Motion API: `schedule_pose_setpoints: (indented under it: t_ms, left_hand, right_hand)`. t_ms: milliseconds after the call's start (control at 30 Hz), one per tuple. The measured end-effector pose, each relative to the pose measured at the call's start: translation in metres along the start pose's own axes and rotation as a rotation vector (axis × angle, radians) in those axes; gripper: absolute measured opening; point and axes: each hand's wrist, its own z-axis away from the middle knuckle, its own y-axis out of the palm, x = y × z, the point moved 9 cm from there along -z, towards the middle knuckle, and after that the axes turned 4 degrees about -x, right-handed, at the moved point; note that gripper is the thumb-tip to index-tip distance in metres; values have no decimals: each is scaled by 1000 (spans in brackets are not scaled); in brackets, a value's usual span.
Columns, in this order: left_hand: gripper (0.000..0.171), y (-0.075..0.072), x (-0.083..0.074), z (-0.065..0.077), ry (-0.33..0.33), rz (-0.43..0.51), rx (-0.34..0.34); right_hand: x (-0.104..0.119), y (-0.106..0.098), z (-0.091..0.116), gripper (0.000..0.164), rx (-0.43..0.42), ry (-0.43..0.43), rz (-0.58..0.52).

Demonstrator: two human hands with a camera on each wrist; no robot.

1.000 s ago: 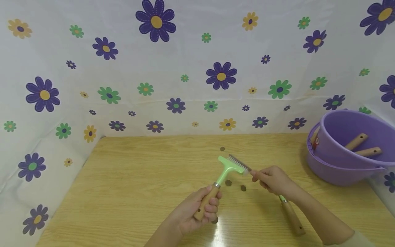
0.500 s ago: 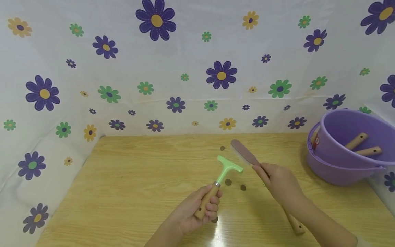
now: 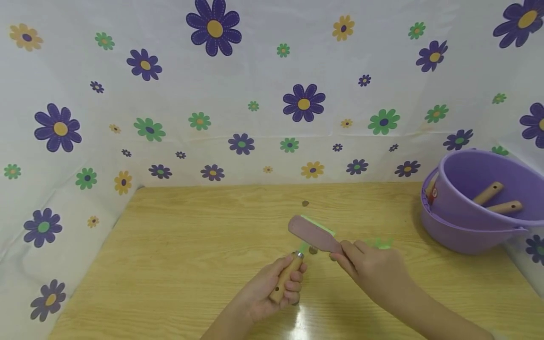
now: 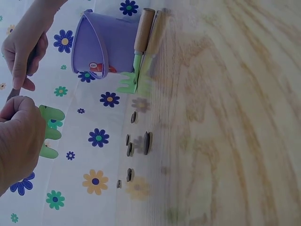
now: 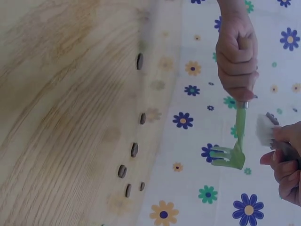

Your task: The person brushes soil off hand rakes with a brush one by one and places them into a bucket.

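Gripping rake (image 5: pixel 240 125) by handle (image 3: pixel 285 279) in left hand (image 3: pixel 262 288), apparently exposing head (image 5: pixel 238 158) to brush (image 3: pixel 312 234) pinched in right hand (image 3: pixel 371 267).

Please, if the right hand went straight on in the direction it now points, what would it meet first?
Probably the green rake in the left hand: in the head view, the brush in the right hand overlaps the rake's head. The gap in depth is unclear.
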Motion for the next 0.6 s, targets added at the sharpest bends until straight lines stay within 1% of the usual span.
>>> schedule_pose_setpoints:
  t_ms: [100, 200, 367, 600]
  left_hand:
    - [29, 0, 0, 1, 8, -10, -2]
    - [29, 0, -2, 1, 12, -15, -9]
    - [29, 0, -2, 1, 4, -15, -26]
    - [29, 0, 0, 1, -2, 8, -44]
  right_hand:
    - [7, 0, 0, 57, -9, -34, 1]
    - [10, 2, 1, 57, -4, -45, 1]
    - [12, 7, 3, 58, 8, -40, -17]
    - [8, 12, 5, 59, 18, -23, -14]
